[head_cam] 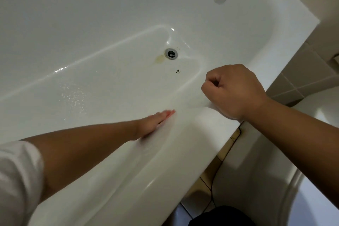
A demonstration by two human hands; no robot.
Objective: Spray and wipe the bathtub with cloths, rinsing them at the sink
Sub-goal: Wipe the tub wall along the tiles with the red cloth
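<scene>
- The bathtub [110, 14] fills the view. The person leans over its near rim [211, 124], most likely to reach the inner wall.
- The left hand [154, 123] lies flat on the inner wall just below the rim. Its grip is apart, fingers straight and pressed to the surface, as suits a wiping stroke.
- That hand is blurred, and I cannot tell whether a white cloth lies under the palm. No cloth shows plainly anywhere, and no spray bottle is in view.
- The right hand [233, 90] rests on the rim as a fist. Its grip is together with nothing visible inside, probably a prop to carry the body's weight.
- Droplets [73, 95] glisten on the tub floor, so the surface looks wetted.
- A yellowish stain [160, 58] touches the drain [171, 53], and a dark speck [177, 71] sits near it. My guess is these need wiping next.
- The wet enamel looks slippery, so the propping fist could slide.
</scene>
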